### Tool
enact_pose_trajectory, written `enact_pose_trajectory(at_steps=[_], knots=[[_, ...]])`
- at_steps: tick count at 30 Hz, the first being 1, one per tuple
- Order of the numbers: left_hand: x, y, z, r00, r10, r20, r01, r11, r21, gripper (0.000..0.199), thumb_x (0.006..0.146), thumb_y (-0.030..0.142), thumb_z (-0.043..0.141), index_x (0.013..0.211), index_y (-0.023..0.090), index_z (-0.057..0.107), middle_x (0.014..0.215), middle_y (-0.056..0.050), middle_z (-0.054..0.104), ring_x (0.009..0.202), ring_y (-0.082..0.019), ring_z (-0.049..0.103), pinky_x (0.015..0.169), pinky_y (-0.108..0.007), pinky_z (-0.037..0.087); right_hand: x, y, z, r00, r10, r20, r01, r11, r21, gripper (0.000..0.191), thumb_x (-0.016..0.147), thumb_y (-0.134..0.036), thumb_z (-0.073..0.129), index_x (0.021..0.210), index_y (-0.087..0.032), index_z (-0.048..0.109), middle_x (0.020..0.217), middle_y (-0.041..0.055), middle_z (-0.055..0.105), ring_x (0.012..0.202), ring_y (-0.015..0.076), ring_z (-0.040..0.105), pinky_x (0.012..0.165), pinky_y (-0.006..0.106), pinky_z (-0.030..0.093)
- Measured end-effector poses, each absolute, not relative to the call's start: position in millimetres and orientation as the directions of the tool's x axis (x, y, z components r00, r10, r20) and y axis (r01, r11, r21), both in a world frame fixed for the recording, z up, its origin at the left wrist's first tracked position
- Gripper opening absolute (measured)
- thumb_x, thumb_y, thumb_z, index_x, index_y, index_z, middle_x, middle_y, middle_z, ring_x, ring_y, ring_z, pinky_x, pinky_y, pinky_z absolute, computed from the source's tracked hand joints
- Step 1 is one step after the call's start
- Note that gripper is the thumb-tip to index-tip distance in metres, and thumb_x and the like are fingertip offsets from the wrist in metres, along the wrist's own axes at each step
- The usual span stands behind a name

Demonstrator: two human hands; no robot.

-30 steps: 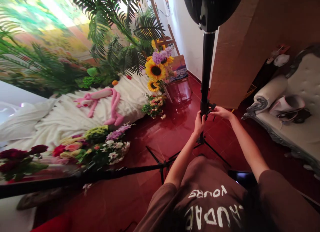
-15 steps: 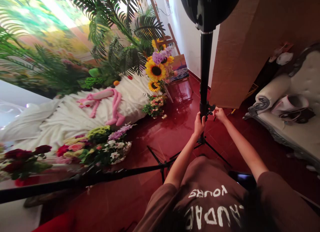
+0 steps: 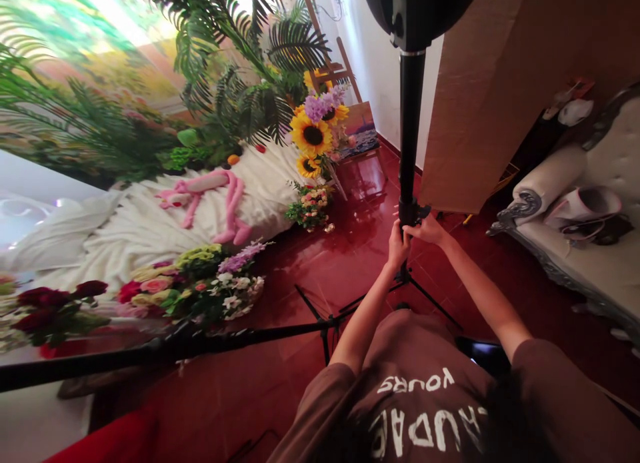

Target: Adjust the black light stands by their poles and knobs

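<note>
A black light stand [image 3: 407,130] rises in front of me, with a large black lamp head [image 3: 420,10] at its top and thin legs spread on the floor. My left hand [image 3: 399,244] is wrapped round the pole just below its black clamp collar [image 3: 411,213]. From the right, my right hand [image 3: 427,230] is closed against the pole at the collar, its fingers reaching towards my left hand. The far side of both hands' grip is hidden by the pole.
A second black stand [image 3: 280,331] crosses low on the left. Beyond it are flower bunches [image 3: 240,290] and a bed [image 3: 270,183] with a pink plush toy [image 3: 230,210]. Right: a brown panel [image 3: 465,116] and a white tufted sofa [image 3: 550,236]. Behind, an easel [image 3: 345,70].
My right hand has moved left from the knob at the collar's right side onto the pole, beside my left hand. My left hand stays on the pole. The view has shifted slightly.
</note>
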State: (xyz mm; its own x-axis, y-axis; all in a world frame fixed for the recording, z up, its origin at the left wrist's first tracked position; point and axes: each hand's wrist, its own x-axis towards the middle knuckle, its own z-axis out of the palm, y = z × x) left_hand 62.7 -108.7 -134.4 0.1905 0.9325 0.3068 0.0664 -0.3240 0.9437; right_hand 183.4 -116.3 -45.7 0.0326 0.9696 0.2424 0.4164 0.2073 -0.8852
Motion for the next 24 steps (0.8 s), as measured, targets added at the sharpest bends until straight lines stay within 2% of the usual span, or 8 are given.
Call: enact_pose_trajectory(at_steps=[3,6,9,14,16,19,21,24], knots=[[64.3,-107.2,-135.7,0.187,0.931,0.314,0.028,-0.325,0.945,0.051,0.094,0.051,0.043,0.132,0.018,0.049,0.121,-0.015,0.063,0.114,-0.024,0.061,0.103,-0.044,0.047,166.1,-112.3,-55.9,0.088,0.970,0.226,0.528,0.147,-0.836,0.026,0.075,-0.047,0.070,0.089,-0.025,0.072,0.086,0.0036,0.074,0.094,0.0252,0.069,0.086,0.038,0.055],[65.4,-105.2,-138.9,0.200,0.926,0.319,-0.005,-0.325,0.946,0.055,0.093,0.051,0.044,0.138,0.018,0.045,0.129,-0.016,0.060,0.124,-0.025,0.056,0.109,-0.046,0.043,151.0,-109.2,-65.1,0.310,0.917,0.250,0.576,0.028,-0.817,0.029,0.074,-0.054,0.070,0.072,-0.025,0.069,0.073,0.0045,0.072,0.090,0.0272,0.071,0.080,0.037,0.055],[65.5,-104.3,-141.1,0.211,0.927,0.309,-0.004,-0.316,0.949,0.057,0.093,0.050,0.045,0.140,0.019,0.043,0.131,-0.016,0.059,0.129,-0.026,0.053,0.111,-0.047,0.041,139.6,-108.0,-61.2,0.410,0.884,0.223,0.478,0.000,-0.878,0.037,0.074,-0.060,0.069,0.063,-0.025,0.065,0.064,0.0029,0.069,0.081,0.0251,0.072,0.073,0.034,0.056],[63.2,-106.4,-139.2,0.196,0.937,0.290,0.039,-0.303,0.952,0.054,0.094,0.050,0.043,0.137,0.018,0.044,0.134,-0.017,0.057,0.132,-0.026,0.051,0.109,-0.044,0.042,129.3,-105.5,-25.1,0.324,0.939,0.119,0.226,0.045,-0.973,0.047,0.071,-0.066,0.070,0.055,-0.024,0.057,0.054,0.0004,0.064,0.056,0.0176,0.066,0.058,0.029,0.054],[61.8,-108.3,-137.4,0.202,0.936,0.289,0.062,-0.306,0.950,0.052,0.094,0.051,0.043,0.134,0.018,0.045,0.132,-0.016,0.058,0.127,-0.026,0.055,0.106,-0.043,0.044,128.8,-101.5,-4.9,0.311,0.942,0.127,0.186,0.070,-0.980,0.050,0.069,-0.067,0.071,0.055,-0.023,0.053,0.050,-0.0011,0.059,0.049,0.0142,0.060,0.053,0.026,0.051],[60.5,-110.9,-135.0,0.218,0.936,0.276,0.083,-0.300,0.950,0.049,0.095,0.051,0.041,0.132,0.019,0.046,0.118,-0.014,0.065,0.105,-0.023,0.064,0.094,-0.040,0.050,130.9,-92.9,25.7,0.292,0.937,0.194,0.187,0.143,-0.972,0.049,0.072,-0.066,0.070,0.058,-0.021,0.053,0.050,-0.0030,0.056,0.046,0.0106,0.056,0.050,0.023,0.048],[60.5,-111.6,-134.1,0.218,0.938,0.269,0.085,-0.293,0.952,0.048,0.096,0.052,0.041,0.131,0.020,0.046,0.107,-0.011,0.067,0.091,-0.020,0.066,0.087,-0.037,0.051,132.2,-87.6,42.1,0.268,0.932,0.244,0.203,0.193,-0.960,0.048,0.075,-0.065,0.068,0.062,-0.021,0.055,0.051,-0.0031,0.055,0.047,0.0097,0.056,0.051,0.022,0.048],[60.8,-111.2,-134.0,0.208,0.938,0.276,0.073,-0.297,0.952,0.047,0.096,0.052,0.041,0.131,0.021,0.047,0.101,-0.008,0.068,0.085,-0.018,0.065,0.084,-0.035,0.051,131.3,-83.6,55.2,0.238,0.928,0.286,0.232,0.232,-0.945,0.049,0.077,-0.066,0.065,0.065,-0.020,0.056,0.052,-0.0032,0.054,0.049,0.0095,0.056,0.053,0.022,0.048]])
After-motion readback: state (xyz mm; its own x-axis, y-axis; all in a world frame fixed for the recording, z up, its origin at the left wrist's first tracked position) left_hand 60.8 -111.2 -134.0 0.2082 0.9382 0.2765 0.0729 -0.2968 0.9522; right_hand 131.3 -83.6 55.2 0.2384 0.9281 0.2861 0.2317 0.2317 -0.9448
